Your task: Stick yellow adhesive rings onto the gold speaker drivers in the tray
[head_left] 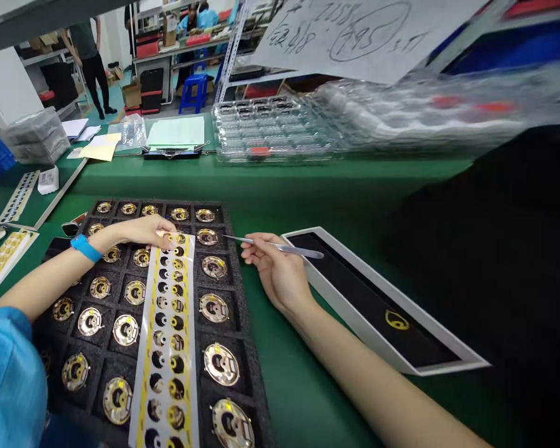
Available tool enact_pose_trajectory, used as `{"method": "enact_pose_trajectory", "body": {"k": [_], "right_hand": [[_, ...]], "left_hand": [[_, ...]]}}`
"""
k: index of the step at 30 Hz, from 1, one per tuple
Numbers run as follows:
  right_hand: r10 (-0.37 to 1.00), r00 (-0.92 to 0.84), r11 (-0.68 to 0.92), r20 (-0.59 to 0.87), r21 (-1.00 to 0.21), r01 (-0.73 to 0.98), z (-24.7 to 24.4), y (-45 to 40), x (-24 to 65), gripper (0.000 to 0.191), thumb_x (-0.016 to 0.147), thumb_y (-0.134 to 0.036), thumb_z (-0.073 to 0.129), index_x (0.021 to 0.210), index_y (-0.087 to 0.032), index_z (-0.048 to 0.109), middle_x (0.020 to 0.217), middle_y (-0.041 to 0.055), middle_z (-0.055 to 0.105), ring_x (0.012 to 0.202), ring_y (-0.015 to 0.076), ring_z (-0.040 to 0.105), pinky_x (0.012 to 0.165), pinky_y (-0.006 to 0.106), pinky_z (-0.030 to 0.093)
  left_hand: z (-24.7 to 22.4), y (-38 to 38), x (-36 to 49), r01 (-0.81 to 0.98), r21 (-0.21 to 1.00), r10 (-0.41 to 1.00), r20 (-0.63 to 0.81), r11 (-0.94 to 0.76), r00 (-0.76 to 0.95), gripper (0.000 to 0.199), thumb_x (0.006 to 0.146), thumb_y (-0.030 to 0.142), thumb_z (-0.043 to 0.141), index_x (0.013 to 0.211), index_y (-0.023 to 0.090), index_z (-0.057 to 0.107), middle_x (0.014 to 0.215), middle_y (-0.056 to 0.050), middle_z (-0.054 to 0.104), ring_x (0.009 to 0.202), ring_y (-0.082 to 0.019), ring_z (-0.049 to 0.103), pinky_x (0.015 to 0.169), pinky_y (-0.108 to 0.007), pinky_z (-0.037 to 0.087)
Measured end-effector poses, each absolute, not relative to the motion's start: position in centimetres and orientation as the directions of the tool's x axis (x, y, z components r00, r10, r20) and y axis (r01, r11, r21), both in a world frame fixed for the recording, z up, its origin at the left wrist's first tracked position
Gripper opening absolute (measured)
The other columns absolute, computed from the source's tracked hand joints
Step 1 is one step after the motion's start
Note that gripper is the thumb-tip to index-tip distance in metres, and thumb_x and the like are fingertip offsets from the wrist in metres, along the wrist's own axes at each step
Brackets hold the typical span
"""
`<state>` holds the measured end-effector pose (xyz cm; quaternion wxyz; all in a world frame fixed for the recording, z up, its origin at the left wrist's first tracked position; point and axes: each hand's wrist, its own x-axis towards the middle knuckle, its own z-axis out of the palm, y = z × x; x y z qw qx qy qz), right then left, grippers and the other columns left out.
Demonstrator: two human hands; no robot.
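My left hand (155, 231) pinches the top end of a long sticker strip (168, 323) with yellow edges and rows of round cut-outs. The strip lies over a black foam tray (242, 323), whose compartments hold round gold-coloured parts (221, 364). Between the thumb and fingers of my right hand (277, 267) are thin metal tweezers (303, 251), their tip pointing left over the tray's right edge. To the right of that hand sits a long white box (350, 311) with a black inside, where a small yellow ring-shaped piece (396, 320) lies.
Clear plastic trays (270, 130) line the back ledge beside a clipboard with papers (175, 134). More sticker strips (4, 258) lie at the far left. A black shape fills the right side. People stand or sit in the background.
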<state>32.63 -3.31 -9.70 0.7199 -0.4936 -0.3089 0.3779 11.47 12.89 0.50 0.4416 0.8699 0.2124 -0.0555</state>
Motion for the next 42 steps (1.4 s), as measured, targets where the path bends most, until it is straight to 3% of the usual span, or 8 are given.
{"method": "enact_pose_trajectory", "body": {"k": [5,9,15,21,31,36,40,42], "right_hand": [[0.850,0.523,0.223,0.071,-0.946,-0.235,-9.6,-3.5,32.6,0.016,0.090,-0.030,0.062,0.088,-0.014,0.062,0.078,-0.0016,0.061,0.062,0.0089,0.057,0.055,0.023,0.048],[0.850,0.522,0.217,0.068,-0.949,-0.230,-9.7,-3.5,32.6,0.017,0.091,-0.031,0.061,0.089,-0.014,0.062,0.079,-0.0014,0.062,0.063,0.0091,0.057,0.056,0.024,0.049],[0.850,0.523,0.199,0.058,-0.955,-0.218,-10.3,-3.7,33.1,0.020,0.092,-0.034,0.059,0.098,-0.014,0.061,0.087,0.0010,0.063,0.069,0.0109,0.060,0.061,0.027,0.053],[0.835,0.546,0.211,0.066,-0.955,-0.207,-10.6,-3.8,33.3,0.024,0.093,-0.035,0.058,0.104,-0.015,0.061,0.094,0.0028,0.064,0.073,0.0124,0.062,0.064,0.029,0.054],[0.789,0.593,0.278,0.161,-0.954,-0.110,-8.2,-3.8,32.2,0.023,0.090,-0.039,0.061,0.090,-0.016,0.061,0.080,-0.0005,0.062,0.063,0.0104,0.059,0.056,0.025,0.050],[0.742,0.597,0.354,0.305,-0.934,0.038,-3.3,-5.4,30.7,0.020,0.083,-0.043,0.067,0.080,-0.024,0.064,0.073,-0.0001,0.064,0.059,0.0132,0.060,0.054,0.028,0.050],[0.749,0.482,0.424,0.455,-0.888,0.180,-0.3,-7.9,28.0,0.006,0.082,-0.033,0.069,0.083,-0.027,0.067,0.076,0.0021,0.065,0.065,0.0175,0.064,0.056,0.032,0.054],[0.753,0.288,0.491,0.592,-0.796,0.354,0.2,-9.0,26.6,0.010,0.086,-0.020,0.063,0.092,-0.028,0.067,0.080,0.0036,0.067,0.072,0.0192,0.067,0.060,0.033,0.056]], "left_hand": [[0.4,12.9,10.6,0.404,0.655,0.453,-0.105,-0.639,0.885,0.040,0.076,0.032,0.070,0.111,0.013,0.061,0.100,-0.007,0.064,0.083,-0.015,0.059,0.074,-0.028,0.047],[1.1,13.6,10.9,0.430,0.558,0.500,-0.031,-0.710,0.865,0.026,0.082,0.026,0.061,0.106,0.014,0.063,0.106,-0.008,0.064,0.093,-0.019,0.059,0.083,-0.031,0.046],[0.6,15.2,16.5,0.480,0.434,0.506,-0.062,-0.762,0.860,0.018,0.085,0.025,0.061,0.097,0.012,0.068,0.091,-0.006,0.066,0.085,-0.020,0.062,0.081,-0.034,0.047],[-1.7,15.3,21.3,0.551,0.370,0.525,-0.177,-0.748,0.832,0.028,0.091,0.036,0.061,0.107,0.013,0.061,0.111,-0.007,0.063,0.101,-0.020,0.061,0.090,-0.043,0.051],[-2.4,16.3,21.6,0.516,0.684,0.557,-0.189,-0.516,0.808,0.029,0.093,0.034,0.059,0.114,0.014,0.059,0.112,-0.008,0.062,0.096,-0.019,0.063,0.082,-0.038,0.055],[-0.3,12.4,17.1,0.325,0.909,0.618,-0.100,-0.263,0.780,0.012,0.093,0.018,0.053,0.104,0.013,0.054,0.091,-0.005,0.065,0.085,-0.015,0.067,0.075,-0.032,0.057],[1.5,6.6,10.9,0.202,0.979,0.594,-0.146,-0.027,0.791,0.008,0.093,0.018,0.046,0.101,0.017,0.045,0.092,-0.008,0.070,0.085,-0.017,0.072,0.076,-0.033,0.059],[1.7,4.1,8.4,0.102,0.974,0.567,-0.201,0.201,0.799,0.022,0.088,0.021,0.054,0.109,0.020,0.046,0.095,-0.007,0.071,0.090,-0.018,0.072,0.081,-0.034,0.058]]}}
